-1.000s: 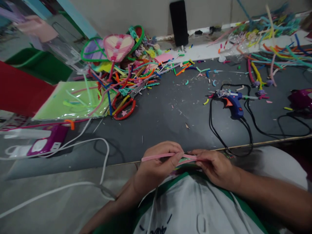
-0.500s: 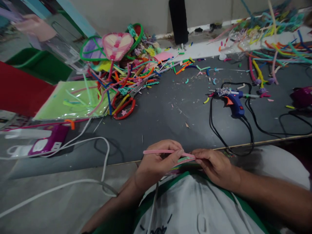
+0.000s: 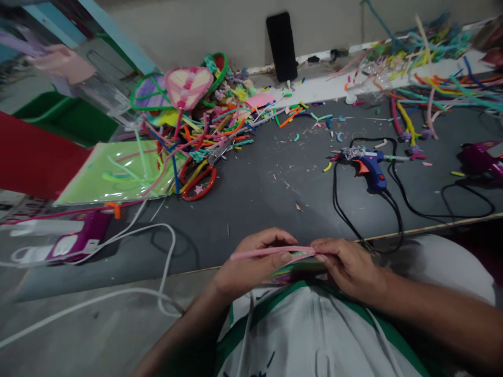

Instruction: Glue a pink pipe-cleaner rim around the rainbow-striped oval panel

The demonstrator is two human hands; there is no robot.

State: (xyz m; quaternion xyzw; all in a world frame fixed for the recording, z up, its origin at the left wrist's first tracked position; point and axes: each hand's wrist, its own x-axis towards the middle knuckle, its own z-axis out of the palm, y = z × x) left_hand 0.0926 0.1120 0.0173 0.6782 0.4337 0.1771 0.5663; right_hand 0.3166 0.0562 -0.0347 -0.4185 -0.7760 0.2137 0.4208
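A pink pipe cleaner runs across my left hand, between its thumb and curved fingers. Its other end meets the fingertips of my right hand, which pinch it at the edge of a flat multicoloured piece. Green, yellow and pink strips show on this piece, held low against my body; its lower side is hidden. Both hands are just in front of the table edge, close together. Exactly how the pipe cleaner joins the piece is covered by my right fingers.
A blue glue gun with a black cord lies at the right. Red-handled scissors rest by a heap of pipe cleaner pieces. A green plastic packet and white cable are at left. A phone leans on the wall.
My left thumb has shifted down beneath the pink pipe cleaner and the fingers have lifted slightly above it. The right hand keeps its pinch. The view has tilted a little.
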